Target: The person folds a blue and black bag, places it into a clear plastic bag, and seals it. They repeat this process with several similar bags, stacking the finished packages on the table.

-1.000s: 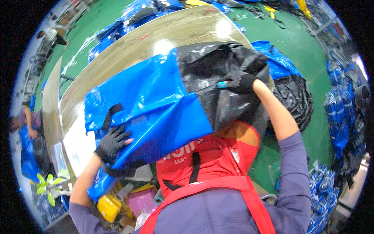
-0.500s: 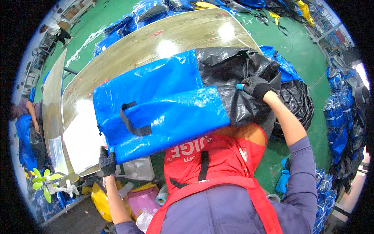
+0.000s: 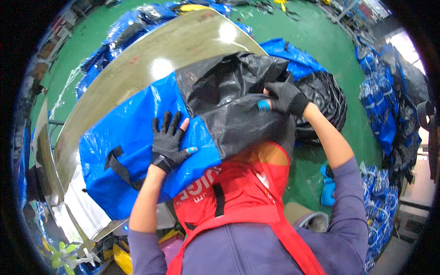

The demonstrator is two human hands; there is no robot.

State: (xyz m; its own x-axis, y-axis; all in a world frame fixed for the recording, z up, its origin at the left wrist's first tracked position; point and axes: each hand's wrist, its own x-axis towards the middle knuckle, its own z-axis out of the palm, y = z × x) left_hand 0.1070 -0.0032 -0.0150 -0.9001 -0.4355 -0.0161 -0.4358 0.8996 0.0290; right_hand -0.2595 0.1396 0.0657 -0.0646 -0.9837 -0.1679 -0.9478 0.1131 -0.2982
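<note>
A large bag of shiny sheet plastic, blue (image 3: 123, 123) at the left and black (image 3: 229, 87) at the right, lies across the table in front of me. A black strap handle (image 3: 118, 164) sits on its blue part. My left hand (image 3: 168, 143), in a black ribbed glove, presses flat on the blue part near the seam, fingers spread. Gloved alike, my right hand (image 3: 286, 97) has its fingers curled onto the creased black part near the right end, thumb tip wrapped in blue. The bag's underside is hidden.
The table (image 3: 137, 73) has a glossy, curved-looking top. More blue and black bags lie on the green floor (image 3: 316, 178), one pile (image 3: 323, 98) just right of the table. Bundled blue bags (image 3: 380, 201) stand far right. A green toy-like fan (image 3: 64, 254) is at lower left.
My left hand has left the bag's near left corner and now lies flat on its blue part by the seam. The view has shifted, with the bag appearing farther left.
</note>
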